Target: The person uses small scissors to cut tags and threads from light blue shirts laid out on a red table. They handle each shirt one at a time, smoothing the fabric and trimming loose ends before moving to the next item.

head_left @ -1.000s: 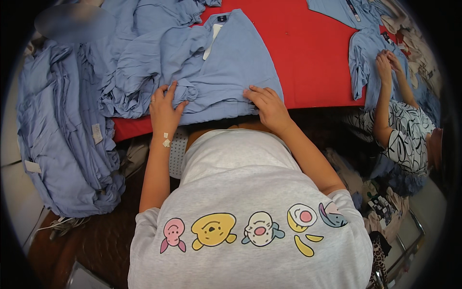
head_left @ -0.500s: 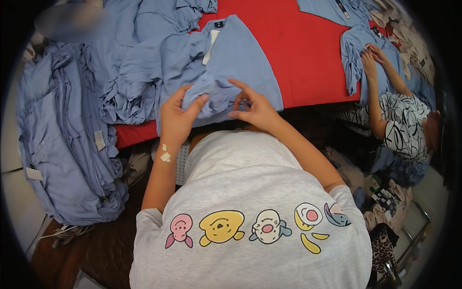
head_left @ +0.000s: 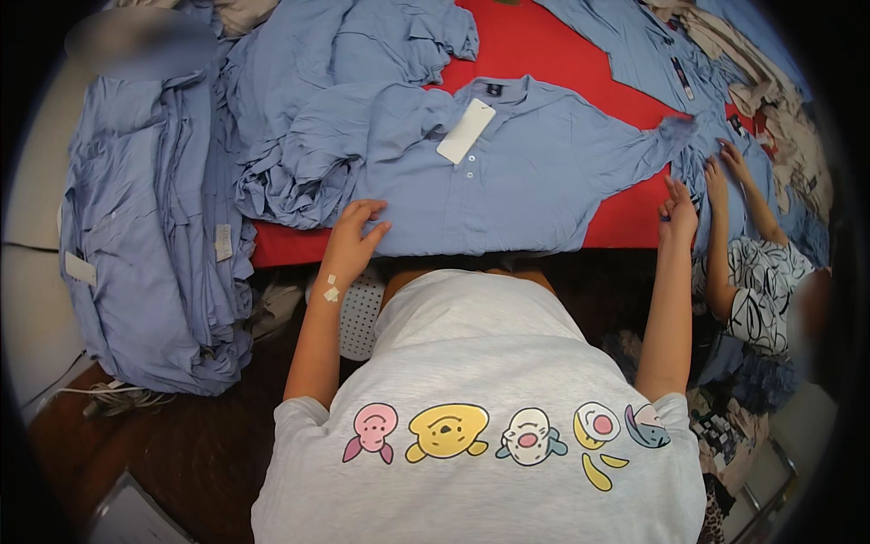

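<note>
Swung outward since the earlier frame, the right hand (head_left: 678, 213), fingers curled, any pinch unclear, is nearest the sleeve (head_left: 642, 156) stretching right from the white tag (head_left: 467, 131); left hand (head_left: 356, 234), fingers spread, sits left of that tag, blue shirt (head_left: 530, 195) beneath it.

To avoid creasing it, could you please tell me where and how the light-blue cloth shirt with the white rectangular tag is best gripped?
I'd pinch the shirt by its lower hem, coming from the near side, since it lies spread out with that hem nearly straight along the near edge of the flat red table.
</note>
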`<state>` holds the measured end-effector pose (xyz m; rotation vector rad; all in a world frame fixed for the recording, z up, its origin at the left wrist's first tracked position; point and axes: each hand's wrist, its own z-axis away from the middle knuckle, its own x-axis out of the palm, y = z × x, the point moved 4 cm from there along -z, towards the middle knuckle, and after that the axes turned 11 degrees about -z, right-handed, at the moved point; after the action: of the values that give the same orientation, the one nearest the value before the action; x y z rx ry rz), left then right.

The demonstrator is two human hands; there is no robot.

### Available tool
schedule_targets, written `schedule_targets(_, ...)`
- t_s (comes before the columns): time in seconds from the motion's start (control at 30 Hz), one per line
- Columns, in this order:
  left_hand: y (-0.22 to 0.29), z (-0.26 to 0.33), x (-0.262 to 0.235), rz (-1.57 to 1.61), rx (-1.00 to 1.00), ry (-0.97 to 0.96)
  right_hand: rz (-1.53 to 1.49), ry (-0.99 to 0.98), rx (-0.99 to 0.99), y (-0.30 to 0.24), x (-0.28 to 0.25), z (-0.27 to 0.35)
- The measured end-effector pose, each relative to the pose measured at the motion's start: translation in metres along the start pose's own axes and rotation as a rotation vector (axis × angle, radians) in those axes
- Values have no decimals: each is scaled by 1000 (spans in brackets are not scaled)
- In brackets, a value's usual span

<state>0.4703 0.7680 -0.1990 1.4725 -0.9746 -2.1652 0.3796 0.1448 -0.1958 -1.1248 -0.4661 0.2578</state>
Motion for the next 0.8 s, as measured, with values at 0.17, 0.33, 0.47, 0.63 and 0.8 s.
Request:
schedule_targets(0.17, 22, -32, -45, -132, 246, 558, 369, -287, -15, 73, 106, 68)
schedule_targets(0.33, 35, -97, -101, -600, 207, 847, 828, -674, -465, 124, 234, 110)
schedule_targets(0.47, -5, -124, -103, -832, 267, 787, 1152, -725, -420, 144, 277, 160)
schedule_targets(0.63, -22, -118, -147, 30, -28, 517, 1177, -670, -501, 155, 262, 122)
schedule_targets(0.8, -38, -101, -159, 430, -130, 535, 988, -682, -359, 136, 241, 76)
